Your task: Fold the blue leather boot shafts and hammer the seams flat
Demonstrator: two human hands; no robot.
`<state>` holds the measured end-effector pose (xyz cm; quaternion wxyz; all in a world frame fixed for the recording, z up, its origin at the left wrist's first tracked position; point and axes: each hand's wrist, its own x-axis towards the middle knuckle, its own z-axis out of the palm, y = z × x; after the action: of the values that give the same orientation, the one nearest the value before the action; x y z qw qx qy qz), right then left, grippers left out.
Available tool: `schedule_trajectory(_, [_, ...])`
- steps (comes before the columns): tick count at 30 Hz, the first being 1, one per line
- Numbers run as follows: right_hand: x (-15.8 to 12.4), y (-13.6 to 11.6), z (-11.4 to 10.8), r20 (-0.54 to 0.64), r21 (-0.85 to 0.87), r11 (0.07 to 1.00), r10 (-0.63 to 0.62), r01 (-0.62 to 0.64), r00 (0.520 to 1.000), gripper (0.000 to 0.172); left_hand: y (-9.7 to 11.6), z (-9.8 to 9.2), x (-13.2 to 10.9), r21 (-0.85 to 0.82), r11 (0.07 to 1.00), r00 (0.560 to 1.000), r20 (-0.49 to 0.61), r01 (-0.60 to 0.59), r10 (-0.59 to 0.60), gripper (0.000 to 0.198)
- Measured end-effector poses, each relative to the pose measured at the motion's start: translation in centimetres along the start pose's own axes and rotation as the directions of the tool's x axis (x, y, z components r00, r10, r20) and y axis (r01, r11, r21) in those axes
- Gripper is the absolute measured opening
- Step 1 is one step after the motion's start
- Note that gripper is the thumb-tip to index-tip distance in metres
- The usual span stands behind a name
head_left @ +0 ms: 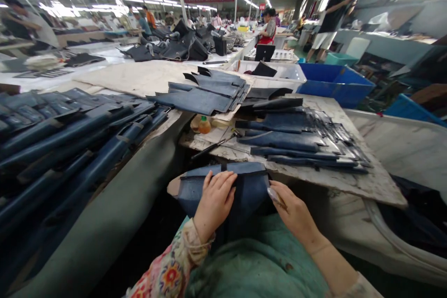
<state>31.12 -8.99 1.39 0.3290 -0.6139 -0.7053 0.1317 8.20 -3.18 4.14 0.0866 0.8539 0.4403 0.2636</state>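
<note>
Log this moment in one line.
Left hand: resting on blue piece | Right hand: at piece's right edge, holding small item | Nearby: more blue pieces on table

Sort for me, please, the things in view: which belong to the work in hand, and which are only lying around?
Work in hand:
blue panel, under the left hand
small tool, in the right hand
stacked blue panels on the marbled tabletop, probably

Apparently just lying around:
black-handled tool, perhaps a hammer
orange bottle
blue bin
black pile, perhaps bags
</note>
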Motion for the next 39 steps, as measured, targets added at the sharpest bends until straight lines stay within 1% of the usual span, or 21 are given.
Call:
schedule_trajectory(2, [-0.4, 0.0, 0.2, -0.028, -0.015, 1.0, -0.011, 0.011, 1.0, 0.033, 0.8, 1.0, 0.8, 0.004, 0.999, 0.999, 0.002, -0.044, 0.044, 0.034])
schedule_trajectory(4, [-0.7, -0.1, 0.4, -0.031, -0.034, 0.999, -0.017, 0.016, 0.999, 0.038, 1.3, 1.9, 1.5, 0.019, 0.997, 0.997, 0.007, -0.079, 0.079, 0.036])
schedule_trajectory(8, [-0.9, -0.1, 0.5, -0.016, -0.06, 0.998, -0.007, 0.006, 1.0, 0.044, 1.6, 3.1, 2.2, 0.064, 0.99, 0.992, 0.033, -0.127, 0.125, 0.04])
schedule_trajectory(13, [-1.0, -0.1, 0.6, 0.007, -0.055, 0.998, -0.004, 0.004, 1.0, 0.045, 1.6, 3.1, 1.7, 0.125, 0.977, 0.984, 0.066, -0.175, 0.168, 0.042])
schedule_trajectory(17, [-1.1, 0.0, 0.7, -0.003, -0.053, 0.999, -0.01, 0.01, 1.0, 0.047, 1.6, 2.7, 1.3, 0.165, 0.967, 0.981, 0.045, -0.195, 0.19, 0.039])
schedule_trajectory(19, [-1.1, 0.0, 0.7, -0.009, -0.06, 0.998, -0.013, 0.013, 1.0, 0.048, 1.8, 2.7, 1.2, 0.177, 0.967, 0.983, 0.017, -0.184, 0.183, 0.036])
schedule_trajectory(22, [-1.2, 0.1, 0.7, -0.007, -0.08, 0.997, -0.019, 0.018, 1.0, 0.049, 2.5, 2.7, 1.7, 0.192, 0.974, 0.993, 0.001, -0.119, 0.121, 0.03])
schedule_trajectory(25, [-1.3, 0.0, 0.6, 0.001, -0.112, 0.994, -0.017, 0.017, 1.0, 0.049, 3.6, 2.9, 2.6, 0.198, 0.974, 0.993, 0.058, -0.114, 0.105, 0.027])
schedule_trajectory(29, [-1.3, -0.2, 0.5, -0.003, -0.127, 0.992, -0.016, 0.015, 1.0, 0.048, 5.0, 3.6, 3.9, 0.168, 0.968, 0.977, 0.139, -0.185, 0.162, 0.03])
schedule_trajectory(32, [-1.1, -0.2, 0.3, 0.019, -0.105, 0.994, -0.019, 0.021, 1.0, 0.046, 5.7, 4.2, 4.6, 0.112, 0.97, 0.963, 0.19, -0.217, 0.193, 0.032])
schedule_trajectory(36, [-0.8, 0.1, -0.7, 0.025, -0.053, 0.999, -0.002, 0.003, 1.0, 0.04, 5.6, 4.8, 4.7, 0.068, 0.98, 0.966, 0.194, -0.187, 0.171, 0.031])
schedule_trajectory(39, [-0.3, 0.4, -1.6, -0.033, -0.083, 0.993, 0.083, -0.086, 0.996, 0.042, 5.1, 5.3, 4.3, 0.058, 0.983, 0.973, 0.165, -0.173, 0.162, 0.034])
